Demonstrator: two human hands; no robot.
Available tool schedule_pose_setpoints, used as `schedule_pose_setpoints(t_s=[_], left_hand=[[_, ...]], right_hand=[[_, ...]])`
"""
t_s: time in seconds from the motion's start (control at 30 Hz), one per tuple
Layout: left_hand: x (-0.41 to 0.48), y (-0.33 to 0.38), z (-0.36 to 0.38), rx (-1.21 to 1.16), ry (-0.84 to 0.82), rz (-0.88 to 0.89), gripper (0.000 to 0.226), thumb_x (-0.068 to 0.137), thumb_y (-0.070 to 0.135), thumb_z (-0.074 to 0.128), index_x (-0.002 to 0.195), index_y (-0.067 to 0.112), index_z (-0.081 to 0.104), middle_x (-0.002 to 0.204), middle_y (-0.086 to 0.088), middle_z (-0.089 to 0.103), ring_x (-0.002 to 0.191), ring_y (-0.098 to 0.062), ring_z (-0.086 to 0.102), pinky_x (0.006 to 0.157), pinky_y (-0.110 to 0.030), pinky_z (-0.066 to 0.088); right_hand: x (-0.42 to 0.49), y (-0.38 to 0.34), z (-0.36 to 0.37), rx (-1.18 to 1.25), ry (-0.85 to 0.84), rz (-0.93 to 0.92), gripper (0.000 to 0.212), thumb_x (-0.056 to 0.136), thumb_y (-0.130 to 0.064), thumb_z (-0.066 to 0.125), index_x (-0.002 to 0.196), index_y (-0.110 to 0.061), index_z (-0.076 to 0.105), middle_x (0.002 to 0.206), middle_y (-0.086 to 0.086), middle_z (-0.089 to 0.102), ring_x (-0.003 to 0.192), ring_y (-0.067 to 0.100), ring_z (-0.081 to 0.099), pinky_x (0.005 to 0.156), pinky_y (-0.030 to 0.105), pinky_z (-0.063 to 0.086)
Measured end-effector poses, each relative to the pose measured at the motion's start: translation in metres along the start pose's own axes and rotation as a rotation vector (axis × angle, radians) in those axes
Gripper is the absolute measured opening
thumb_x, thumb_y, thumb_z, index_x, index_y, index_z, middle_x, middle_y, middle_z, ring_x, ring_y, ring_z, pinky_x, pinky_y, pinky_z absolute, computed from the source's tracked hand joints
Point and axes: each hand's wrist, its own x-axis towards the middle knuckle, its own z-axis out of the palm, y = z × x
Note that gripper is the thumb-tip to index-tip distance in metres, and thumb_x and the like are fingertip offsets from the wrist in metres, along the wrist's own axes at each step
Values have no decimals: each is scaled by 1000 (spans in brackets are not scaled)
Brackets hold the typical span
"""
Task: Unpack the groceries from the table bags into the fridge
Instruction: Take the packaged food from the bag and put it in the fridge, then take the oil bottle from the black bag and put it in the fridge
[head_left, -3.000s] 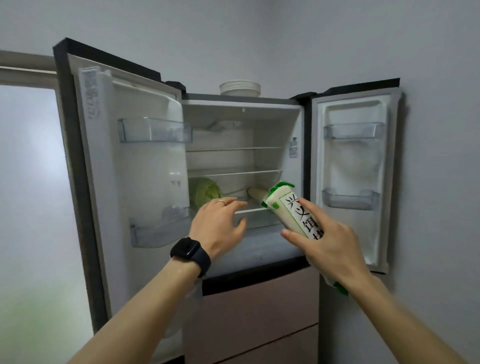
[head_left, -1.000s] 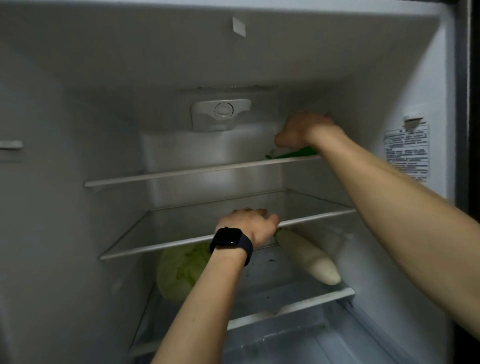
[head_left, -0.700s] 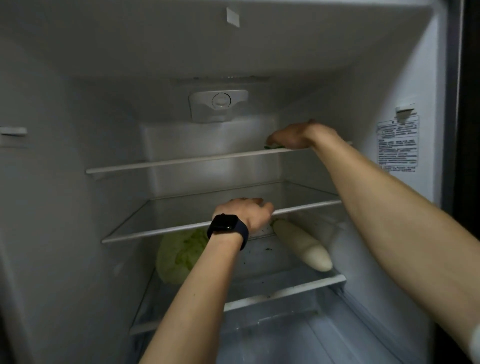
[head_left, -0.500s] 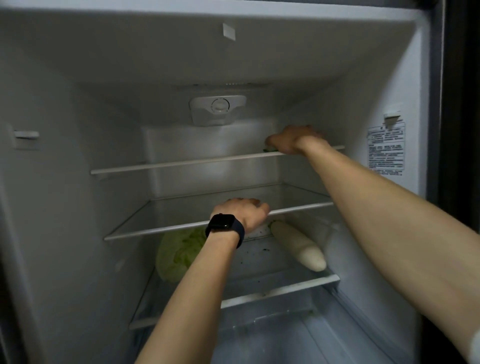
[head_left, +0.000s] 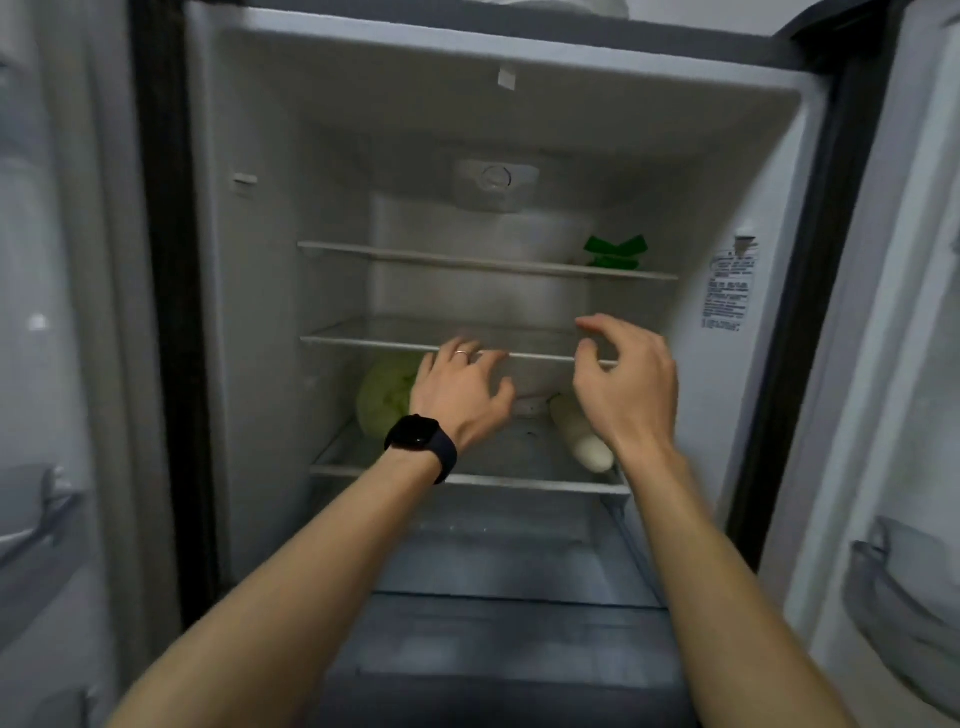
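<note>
The fridge (head_left: 249, 312) stands open in front of me. A green-and-white packet (head_left: 615, 253) lies at the right end of the top shelf (head_left: 441, 259). On the lower shelf sit a pale green cabbage (head_left: 387, 397) and a white radish (head_left: 584, 441). My left hand (head_left: 460, 397), with a black watch and a ring, hovers in front of the middle shelf (head_left: 374, 342) with loose fingers and holds nothing. To its right, my right hand (head_left: 626, 387) hangs in the air with relaxed, slightly curled fingers, empty too.
Both fridge doors are swung open, with clear door bins on the left door (head_left: 36, 514) and the right door (head_left: 904, 587). A drawer (head_left: 509, 566) lies below the lower shelf. A label (head_left: 727, 291) is stuck on the right inner wall.
My right hand let go of the green-and-white packet on the top shelf and drew back down. My left hand came off the middle shelf edge. The view pulled back from the fridge.
</note>
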Motion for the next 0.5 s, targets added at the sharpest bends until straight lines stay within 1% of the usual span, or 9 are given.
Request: schedule_pose_setpoints(t_s=[0.13,0.2,0.37,0.43,0.47,0.5], left_hand=[[-99,-3,-31,37,24,-71,49,91,46,49,140,39,50,153,-1,43,149,-24,21,120,-45,20],[-154,-9,-48,50,42,-124,50,89,45,51,139,40,51,152,0,45,148,-25,21,119,-46,23],[-300,-30,-95,97,64,-237,50,86,40,52,136,36,56,147,0,50,144,-25,33,115,-44,34],[-360,-39,-114,128,52,-321,49,87,39,51,135,35,57,146,0,51,142,-26,36,114,-43,36],[-390,-43,-124,154,38,-378,49,88,39,51,136,34,57,147,0,51,141,-27,37,114,-42,36],[-422,-46,-135,185,18,-441,48,88,39,51,136,35,57,147,0,51,141,-28,38,114,-42,35]], right_hand=[[-95,-16,-17,156,-9,-52,25,89,-20,61,109,-21,76,118,-3,71,117,20,61,106,26,39],[-143,-32,-27,235,-60,-87,25,91,-21,62,111,-20,76,119,-4,71,119,18,60,107,27,40],[-244,-78,-45,365,-283,-160,27,92,-22,61,115,-18,75,122,-4,70,124,17,56,109,22,36],[-280,-102,-47,407,-412,-162,29,93,-24,60,117,-19,74,123,-5,69,126,16,54,110,24,37],[-298,-115,-48,430,-483,-170,30,93,-25,59,118,-19,73,124,-6,68,127,16,52,110,24,36],[-316,-130,-48,456,-554,-182,31,93,-27,59,120,-20,73,125,-6,68,127,15,51,110,20,33]])
